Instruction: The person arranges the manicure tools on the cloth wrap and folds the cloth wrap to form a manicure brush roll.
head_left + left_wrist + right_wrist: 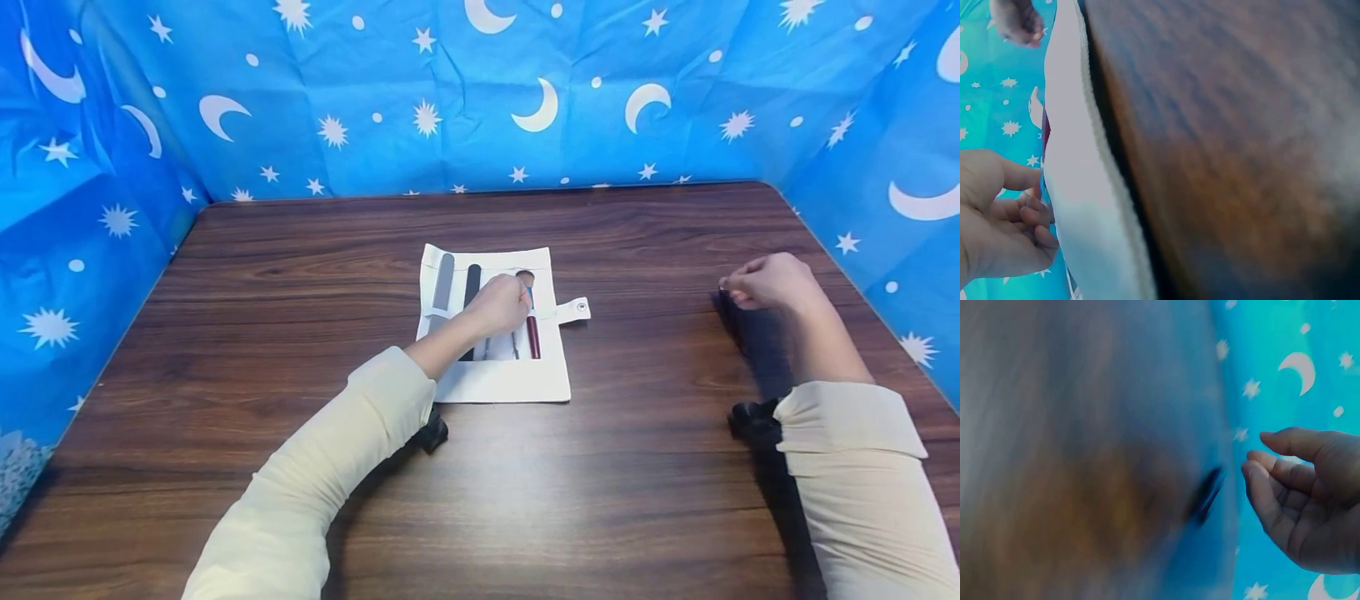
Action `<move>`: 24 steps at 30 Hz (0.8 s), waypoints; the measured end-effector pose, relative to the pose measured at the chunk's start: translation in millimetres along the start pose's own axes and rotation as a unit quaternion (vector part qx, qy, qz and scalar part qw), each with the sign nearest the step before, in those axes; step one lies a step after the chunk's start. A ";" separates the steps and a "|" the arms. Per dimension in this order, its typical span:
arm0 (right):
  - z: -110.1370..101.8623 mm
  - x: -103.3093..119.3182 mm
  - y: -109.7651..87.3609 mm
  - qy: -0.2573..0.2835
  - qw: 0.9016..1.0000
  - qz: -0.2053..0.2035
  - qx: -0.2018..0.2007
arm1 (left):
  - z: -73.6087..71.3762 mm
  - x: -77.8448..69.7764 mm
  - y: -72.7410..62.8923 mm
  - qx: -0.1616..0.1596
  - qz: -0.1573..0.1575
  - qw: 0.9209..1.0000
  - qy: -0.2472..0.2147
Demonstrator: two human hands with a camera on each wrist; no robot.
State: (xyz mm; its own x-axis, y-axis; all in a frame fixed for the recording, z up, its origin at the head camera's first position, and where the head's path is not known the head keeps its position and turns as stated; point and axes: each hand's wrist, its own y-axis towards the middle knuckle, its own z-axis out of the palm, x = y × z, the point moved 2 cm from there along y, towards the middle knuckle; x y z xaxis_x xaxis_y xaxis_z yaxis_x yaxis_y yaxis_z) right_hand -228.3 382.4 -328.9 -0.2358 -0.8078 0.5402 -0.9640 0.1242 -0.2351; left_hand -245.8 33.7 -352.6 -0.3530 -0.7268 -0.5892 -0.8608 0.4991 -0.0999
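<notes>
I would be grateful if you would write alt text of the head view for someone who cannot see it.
A person's left hand is over an open white case holding a grey strip, a black strip and a brush, on a brown table. The right hand is near a slim dark object; behind hangs a blue moon-and-star backdrop.

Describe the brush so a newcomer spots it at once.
On the dark wooden table lies an open white pouch with a snap tab on its right. The brush is the tool in it nearest that tab. Its dark red handle and bristle tip set it apart from the gray strip and black strip further left.
</notes>
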 end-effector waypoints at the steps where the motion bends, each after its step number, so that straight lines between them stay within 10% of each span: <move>1: 0.9 -7.3 1.1 0.005 1.000 0.009 0.006 | 0.4 -1.4 0.6 -0.003 0.004 1.000 0.002; 24: 10.2 -12.8 1.0 0.031 0.999 0.041 -0.010 | 4.0 -9.1 6.0 0.031 -0.009 0.999 0.014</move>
State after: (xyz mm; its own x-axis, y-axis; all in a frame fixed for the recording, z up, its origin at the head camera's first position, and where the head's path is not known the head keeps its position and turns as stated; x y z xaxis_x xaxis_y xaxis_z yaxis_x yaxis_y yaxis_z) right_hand -224.9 387.0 -344.4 -0.3203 -0.7570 0.5695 -0.9434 0.1999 -0.2649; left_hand -246.3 45.2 -351.0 -0.3480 -0.7484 -0.5646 -0.8432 0.5131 -0.1605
